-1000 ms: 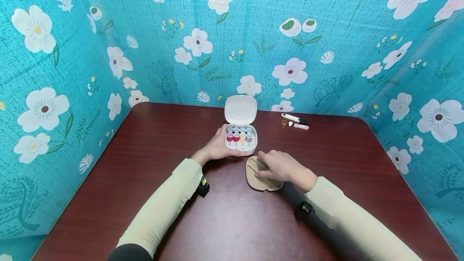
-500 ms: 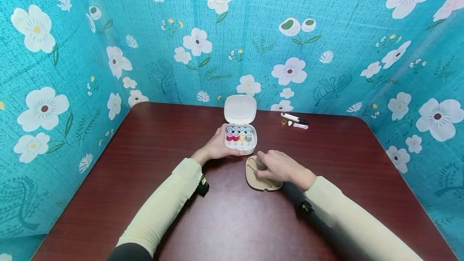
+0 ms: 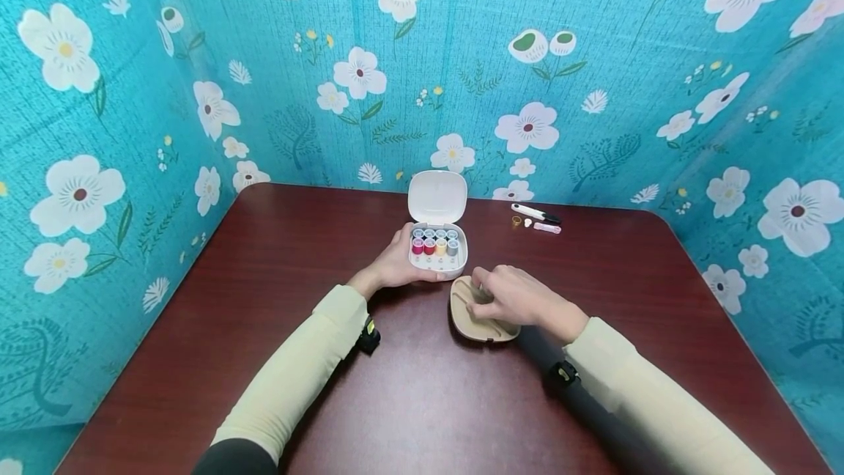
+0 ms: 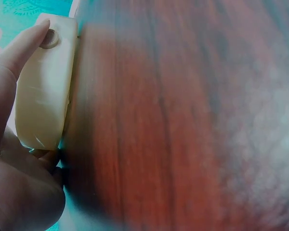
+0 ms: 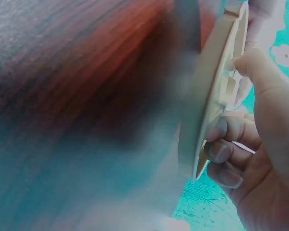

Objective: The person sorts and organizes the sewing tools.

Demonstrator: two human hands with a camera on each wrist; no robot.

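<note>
An open white sewing box, its lid raised, stands near the back of the table. Thread spools in several colours sit upright in rows inside it. My left hand grips the box by its left side, thumb along the front. In the left wrist view that thumb lies beside a round catch on the box's front. Just in front of the box, my right hand pinches a shallow beige tray with moulded compartments. The tray stands tilted in the right wrist view, fingertips inside it; part of it is hidden by the hand.
At the back right of the dark red-brown table lie a white-and-black pen-like tool, a small pink item, a gold-coloured ring-like thimble and a small white piece. A flowered blue cloth hangs behind.
My right hand and the beige tray have moved slightly right and up towards the back, and the tray looks a little raised. The left hand still holds the box in place.
</note>
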